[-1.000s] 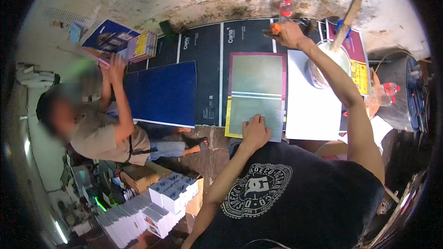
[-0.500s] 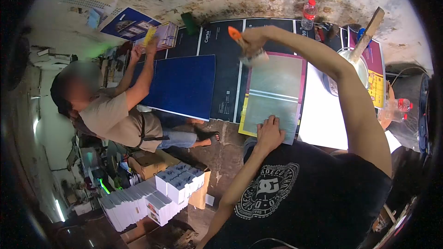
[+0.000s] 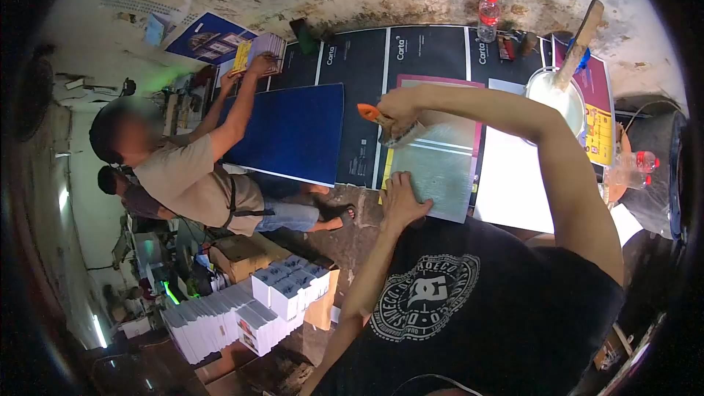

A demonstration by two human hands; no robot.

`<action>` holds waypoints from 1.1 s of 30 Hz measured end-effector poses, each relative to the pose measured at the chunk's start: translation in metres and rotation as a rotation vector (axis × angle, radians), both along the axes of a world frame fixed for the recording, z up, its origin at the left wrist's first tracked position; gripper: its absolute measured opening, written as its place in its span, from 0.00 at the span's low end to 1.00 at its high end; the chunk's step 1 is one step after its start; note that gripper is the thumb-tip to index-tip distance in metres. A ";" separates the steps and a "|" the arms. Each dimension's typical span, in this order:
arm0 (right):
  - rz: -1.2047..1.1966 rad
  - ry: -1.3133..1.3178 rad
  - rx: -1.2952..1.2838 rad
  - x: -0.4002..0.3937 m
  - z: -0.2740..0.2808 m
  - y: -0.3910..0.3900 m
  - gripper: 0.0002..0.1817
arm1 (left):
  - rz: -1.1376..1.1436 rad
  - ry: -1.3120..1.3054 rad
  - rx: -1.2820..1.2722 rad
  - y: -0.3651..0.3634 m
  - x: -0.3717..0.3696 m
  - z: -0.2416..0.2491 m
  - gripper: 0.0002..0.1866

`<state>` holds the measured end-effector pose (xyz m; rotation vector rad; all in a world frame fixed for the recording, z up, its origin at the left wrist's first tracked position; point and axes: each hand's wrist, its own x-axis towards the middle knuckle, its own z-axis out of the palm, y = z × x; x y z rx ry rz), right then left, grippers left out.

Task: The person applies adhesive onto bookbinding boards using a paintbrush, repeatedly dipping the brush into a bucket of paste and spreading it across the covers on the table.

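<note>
My right hand (image 3: pixel 400 101) grips a paintbrush (image 3: pixel 402 134) with an orange handle end; its bristles are at the left part of a wet-looking grey-green sheet (image 3: pixel 440 183). The sheet lies over a board edged in magenta and yellow (image 3: pixel 386 169), with white lines across it. My left hand (image 3: pixel 403 202) lies spread near the sheet's lower left corner, fingers apart, holding nothing. Right of the sheet is a white sheet (image 3: pixel 510 183), and beyond it a white bucket (image 3: pixel 534 95) of whitish liquid with a wooden stick (image 3: pixel 583 40) standing in it.
A dark blue board (image 3: pixel 293 132) lies to the left on black printed sheets (image 3: pixel 359 51). A co-worker (image 3: pixel 191 183) reaches toward a stack of booklets (image 3: pixel 264 51); another person is behind. Plastic bottles (image 3: pixel 488 18) stand around. Paper stacks (image 3: pixel 213 319) sit at lower left.
My right hand and brush have moved down and slightly left over the sheet. My left hand has shifted left and up. The co-worker's hands have moved on the booklet stack.
</note>
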<state>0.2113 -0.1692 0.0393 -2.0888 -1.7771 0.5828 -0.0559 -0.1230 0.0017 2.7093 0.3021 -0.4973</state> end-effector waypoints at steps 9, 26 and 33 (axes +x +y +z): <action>-0.805 0.119 0.444 -0.006 0.019 -0.020 0.18 | -0.029 0.003 0.012 0.001 0.000 0.001 0.47; -1.733 -0.092 0.524 -0.221 -0.037 -0.292 0.12 | -0.045 0.023 -0.036 0.040 0.041 -0.005 0.32; -1.945 -0.086 0.785 -0.250 0.003 -0.242 0.11 | 0.057 -0.086 -0.176 0.090 0.143 -0.046 0.32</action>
